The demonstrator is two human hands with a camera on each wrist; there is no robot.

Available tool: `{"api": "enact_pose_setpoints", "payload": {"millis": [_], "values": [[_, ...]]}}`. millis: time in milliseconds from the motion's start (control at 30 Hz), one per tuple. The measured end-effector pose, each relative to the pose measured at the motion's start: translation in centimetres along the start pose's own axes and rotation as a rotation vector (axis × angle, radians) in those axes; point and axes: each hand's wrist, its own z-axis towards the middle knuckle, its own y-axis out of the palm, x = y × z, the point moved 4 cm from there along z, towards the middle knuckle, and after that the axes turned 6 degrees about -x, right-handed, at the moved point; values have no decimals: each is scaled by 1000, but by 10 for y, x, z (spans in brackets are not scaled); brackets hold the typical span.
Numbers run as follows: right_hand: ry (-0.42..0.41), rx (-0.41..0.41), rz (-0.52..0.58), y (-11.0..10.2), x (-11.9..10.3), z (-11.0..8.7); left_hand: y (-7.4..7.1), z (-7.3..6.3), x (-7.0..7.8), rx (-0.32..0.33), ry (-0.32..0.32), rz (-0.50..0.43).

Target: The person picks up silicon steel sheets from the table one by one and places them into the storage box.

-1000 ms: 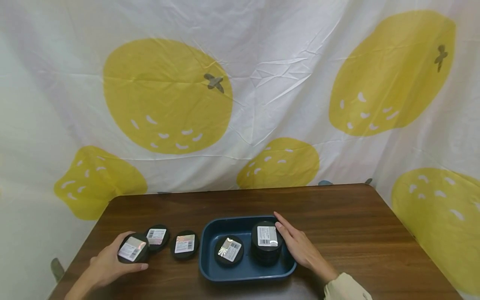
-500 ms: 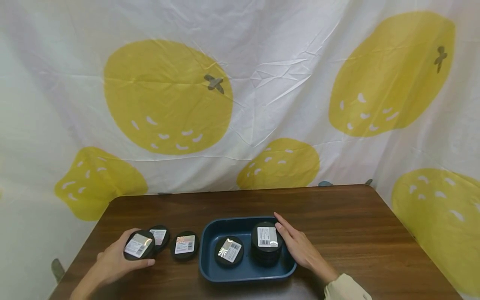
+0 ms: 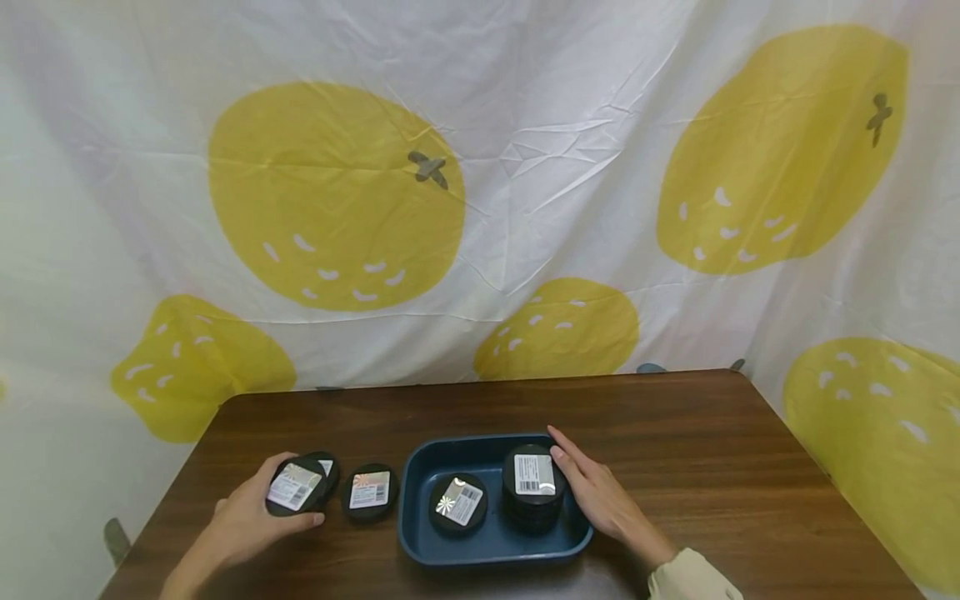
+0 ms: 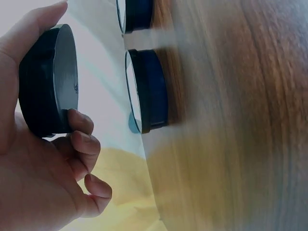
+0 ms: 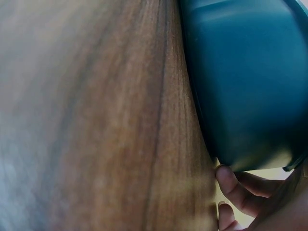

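My left hand (image 3: 243, 517) grips a round black lidded tin (image 3: 294, 488) by its sides, thumb at the near side. In the left wrist view this tin (image 4: 41, 84) is tilted and raised over the table. In the head view it overlaps another black tin (image 3: 328, 469) behind it. A third labelled tin (image 3: 370, 493) lies beside a blue tray (image 3: 480, 558). Inside the tray are a single tin (image 3: 458, 504) and, at its right, a stack of tins (image 3: 533, 492). My right hand (image 3: 600, 496) holds the tray's right side, thumb over the rim by the stack, fingers outside.
The brown wooden table (image 3: 712, 467) extends right of the tray and behind it. A white curtain (image 3: 562, 167) with yellow lemon prints hangs along the table's back edge. A light sleeve (image 3: 693, 575) covers the right forearm.
My left hand has moved right with its tin, which now covers most of the tin behind it. My right hand, the tray and the tins in it have stayed in place.
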Motion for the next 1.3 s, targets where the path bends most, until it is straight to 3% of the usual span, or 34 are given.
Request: {"api": "enact_pose_setpoints", "payload": {"millis": [367, 600, 1300], "values": [[2, 1, 2, 0, -1, 1, -2, 0, 10, 6, -2, -9], [6, 3, 12, -1, -1, 1, -5, -1, 20, 53, 37, -1], [2, -3, 1, 1, 1, 0, 5, 7, 49, 71, 89, -48]]}}
